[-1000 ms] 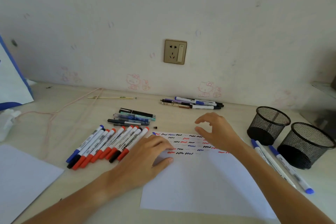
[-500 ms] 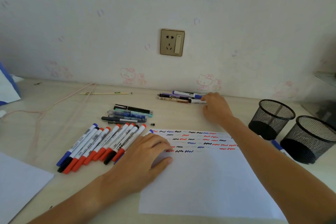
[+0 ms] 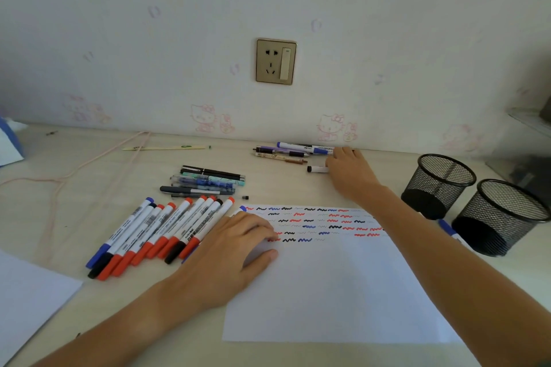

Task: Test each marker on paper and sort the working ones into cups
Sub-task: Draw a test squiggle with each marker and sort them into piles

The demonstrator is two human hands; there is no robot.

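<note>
The right hand (image 3: pixel 347 171) reaches far across the desk, fingers curled around a black-capped marker (image 3: pixel 317 169). The left hand (image 3: pixel 231 250) lies flat, fingers relaxed, on the test paper (image 3: pixel 337 286). Two mesh cups (image 3: pixel 438 185) stand right.

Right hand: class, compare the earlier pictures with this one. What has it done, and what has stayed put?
The right hand reached from above the paper to the far pens by the wall and now grips a white marker, drawn slightly away from that pile. The left hand stays flat on the paper; the marker row and cups are unmoved.
</note>
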